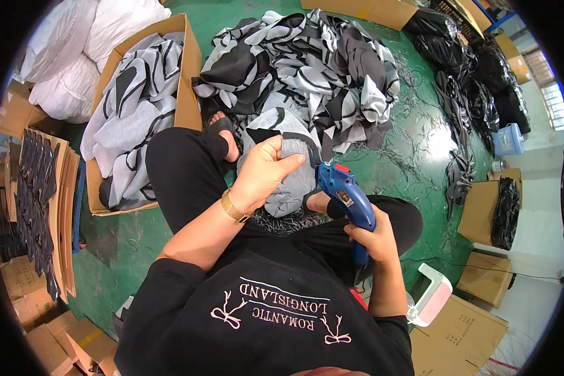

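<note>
My left hand (268,172) is closed, pinching the edge of a grey fabric piece (294,188) with black trim, which hangs down between my knees. In my right hand (377,235) is a blue handheld electric cutter (344,188) with a red button near its head. The cutter's tip meets the dark edge of the fabric just right of my left fingers; whether the blade is in the cloth I cannot make out. Beyond my feet lies a large heap of grey and black fabric pieces (301,69).
At the left stands a cardboard box (191,81) full of similar fabric, with white sacks (75,56) behind it. Dark thread scraps litter the green floor (429,207). Black plastic bags (495,75) line the right side. A white and pink stool-like object (432,294) stands near my right elbow.
</note>
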Available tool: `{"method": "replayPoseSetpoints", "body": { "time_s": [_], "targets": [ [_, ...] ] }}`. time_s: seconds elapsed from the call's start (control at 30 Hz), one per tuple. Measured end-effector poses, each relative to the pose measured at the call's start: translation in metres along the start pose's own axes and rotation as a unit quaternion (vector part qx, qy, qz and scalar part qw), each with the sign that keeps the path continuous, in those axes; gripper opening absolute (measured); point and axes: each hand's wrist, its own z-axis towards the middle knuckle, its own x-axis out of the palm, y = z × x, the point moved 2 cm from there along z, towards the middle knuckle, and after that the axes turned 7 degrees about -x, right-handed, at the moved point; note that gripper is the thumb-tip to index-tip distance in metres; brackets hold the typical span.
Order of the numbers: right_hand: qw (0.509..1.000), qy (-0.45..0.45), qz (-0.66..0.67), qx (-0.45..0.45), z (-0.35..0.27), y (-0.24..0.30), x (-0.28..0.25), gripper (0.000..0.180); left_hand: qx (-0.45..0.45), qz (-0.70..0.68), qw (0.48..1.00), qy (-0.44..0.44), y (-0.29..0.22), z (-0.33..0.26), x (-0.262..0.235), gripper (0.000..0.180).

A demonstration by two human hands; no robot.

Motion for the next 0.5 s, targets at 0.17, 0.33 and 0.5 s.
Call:
{"method": "replayPoseSetpoints", "body": {
  "time_s": [0.17, 0.33, 0.5],
  "targets": [
    [0.999, 0.032, 0.002, 0.026, 0.001, 0.007, -0.007, 0.036, 0.019, 0.083, 0.996, 0.013, 0.0, 0.0, -0.005, 0.019],
    [0.997, 0.05, 0.043, 0.045, 0.003, 0.009, -0.014, 0.038, 0.039, 0.189, 0.981, 0.02, -0.001, 0.004, -0.01, 0.034],
    [0.994, 0.077, 0.052, 0.061, 0.005, 0.005, -0.019, 0.041, 0.025, 0.278, 0.958, 0.059, -0.02, -0.003, -0.009, 0.03]
  ]
}}
